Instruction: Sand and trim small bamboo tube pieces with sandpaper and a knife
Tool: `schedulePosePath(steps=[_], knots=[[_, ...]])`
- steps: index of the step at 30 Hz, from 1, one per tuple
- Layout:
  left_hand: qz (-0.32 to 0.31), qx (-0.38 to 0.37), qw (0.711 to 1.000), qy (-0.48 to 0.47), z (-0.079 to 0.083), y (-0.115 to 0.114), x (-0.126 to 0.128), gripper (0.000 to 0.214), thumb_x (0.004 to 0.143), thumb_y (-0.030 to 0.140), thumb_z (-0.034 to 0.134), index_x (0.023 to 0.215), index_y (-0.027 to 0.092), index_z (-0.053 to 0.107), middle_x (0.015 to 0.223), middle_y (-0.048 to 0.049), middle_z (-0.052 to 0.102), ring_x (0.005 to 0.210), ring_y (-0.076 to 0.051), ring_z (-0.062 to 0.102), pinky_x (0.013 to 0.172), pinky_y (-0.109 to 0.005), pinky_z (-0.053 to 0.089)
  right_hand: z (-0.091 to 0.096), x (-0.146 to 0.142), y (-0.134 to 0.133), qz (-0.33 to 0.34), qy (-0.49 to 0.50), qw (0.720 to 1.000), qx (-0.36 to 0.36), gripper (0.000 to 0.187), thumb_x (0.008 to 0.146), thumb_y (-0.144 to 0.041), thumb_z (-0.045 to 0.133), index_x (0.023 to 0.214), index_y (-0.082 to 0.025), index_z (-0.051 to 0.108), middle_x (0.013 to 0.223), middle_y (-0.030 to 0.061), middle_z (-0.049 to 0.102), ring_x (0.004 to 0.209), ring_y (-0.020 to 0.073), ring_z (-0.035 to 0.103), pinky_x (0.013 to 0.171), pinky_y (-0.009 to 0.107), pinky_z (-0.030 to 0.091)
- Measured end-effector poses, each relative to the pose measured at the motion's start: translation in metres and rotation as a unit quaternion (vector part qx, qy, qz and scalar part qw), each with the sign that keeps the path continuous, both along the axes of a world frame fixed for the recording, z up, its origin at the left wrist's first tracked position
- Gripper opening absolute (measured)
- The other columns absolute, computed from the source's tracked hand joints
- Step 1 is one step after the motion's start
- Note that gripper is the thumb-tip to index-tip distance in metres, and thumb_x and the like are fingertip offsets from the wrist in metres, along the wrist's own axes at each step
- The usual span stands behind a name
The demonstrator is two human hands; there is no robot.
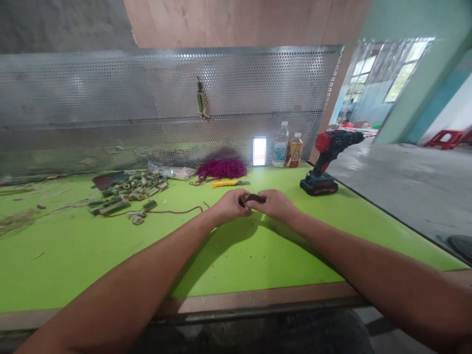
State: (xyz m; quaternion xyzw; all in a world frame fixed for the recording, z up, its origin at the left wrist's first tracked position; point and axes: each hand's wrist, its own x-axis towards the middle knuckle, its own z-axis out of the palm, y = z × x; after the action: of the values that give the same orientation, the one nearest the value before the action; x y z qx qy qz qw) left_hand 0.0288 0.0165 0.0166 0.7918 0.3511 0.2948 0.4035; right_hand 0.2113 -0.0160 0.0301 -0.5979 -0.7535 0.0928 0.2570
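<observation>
Green workbench (110, 265), perforated metal sheet (165, 93) behind, left hand (228, 206), right hand (275, 205), grips pinching dark piece (254, 198)

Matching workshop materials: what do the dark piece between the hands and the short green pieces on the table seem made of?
The dark piece is brown with a faint sheen, maybe wood or bamboo; it is too small to tell. The short green pieces look like cut bamboo: smooth green skin, pale fibrous ends.
</observation>
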Motion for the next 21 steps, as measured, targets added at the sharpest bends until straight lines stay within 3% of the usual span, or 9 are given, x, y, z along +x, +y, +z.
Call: schedulePosePath(steps=[3,7,10,15,19,21], knots=[[0.0,-0.014,1.0,-0.018,-0.0011,0.0002,0.0003,0.027,0.062,0.016,0.07,0.086,0.015,0.058,0.067,0.0051,0.051,0.059,-0.009,0.047,0.054,-0.022,0.034,-0.0001,0.0007,0.0007,-0.028,0.023,0.999,0.016,0.053,0.081,-0.066,0.054,0.072,-0.016,0.068,0.062,0.0034,0.059,0.056,0.0134,0.048,0.051,0.026,0.026],[0.005,-0.034,0.997,-0.067,0.0003,-0.0002,-0.0007,0.042,0.06,0.015,0.075,0.099,0.015,0.059,0.082,0.0006,0.059,0.07,-0.011,0.055,0.063,-0.024,0.042,0.0001,0.0005,-0.0004,0.003,0.022,1.0,0.013,0.049,0.08,-0.063,0.057,0.071,-0.016,0.069,0.06,0.0026,0.058,0.055,0.013,0.047,0.051,0.026,0.025],[-0.009,-0.066,0.994,-0.091,0.0009,0.0003,-0.0017,0.048,0.062,0.017,0.078,0.106,0.016,0.059,0.081,0.0011,0.057,0.069,-0.011,0.054,0.065,-0.026,0.045,0.0,-0.0002,-0.0019,-0.014,0.061,0.997,0.038,0.048,0.081,-0.062,0.056,0.074,-0.017,0.069,0.063,0.0028,0.059,0.056,0.0131,0.048,0.052,0.026,0.027],[-0.036,-0.099,0.986,-0.128,-0.0003,0.0019,-0.0018,0.046,0.06,0.014,0.08,0.102,0.014,0.06,0.084,-0.0012,0.059,0.072,-0.011,0.055,0.067,-0.027,0.046,0.0008,0.0009,-0.0014,0.004,0.049,0.998,0.049,0.047,0.08,-0.062,0.058,0.068,-0.017,0.066,0.058,0.0014,0.054,0.055,0.0129,0.045,0.051,0.027,0.025],[-0.103,-0.144,0.969,-0.17,0.0038,-0.0001,-0.0043,0.049,0.064,0.019,0.082,0.108,0.015,0.06,0.078,0.0019,0.055,0.069,-0.009,0.053,0.067,-0.025,0.044,0.0033,0.0047,-0.0001,-0.03,0.133,0.986,0.098,0.052,0.081,-0.066,0.056,0.07,-0.017,0.065,0.06,0.0005,0.053,0.057,0.0127,0.044,0.052,0.026,0.027],[-0.107,-0.155,0.964,-0.186,0.0062,-0.0011,-0.0057,0.057,0.065,0.022,0.083,0.116,0.017,0.059,0.079,0.0016,0.055,0.071,-0.009,0.053,0.068,-0.025,0.043,0.0031,0.0056,-0.0009,-0.008,0.17,0.98,0.104,0.054,0.081,-0.068,0.055,0.072,-0.016,0.066,0.06,-0.0001,0.052,0.057,0.0123,0.043,0.053,0.026,0.028]])
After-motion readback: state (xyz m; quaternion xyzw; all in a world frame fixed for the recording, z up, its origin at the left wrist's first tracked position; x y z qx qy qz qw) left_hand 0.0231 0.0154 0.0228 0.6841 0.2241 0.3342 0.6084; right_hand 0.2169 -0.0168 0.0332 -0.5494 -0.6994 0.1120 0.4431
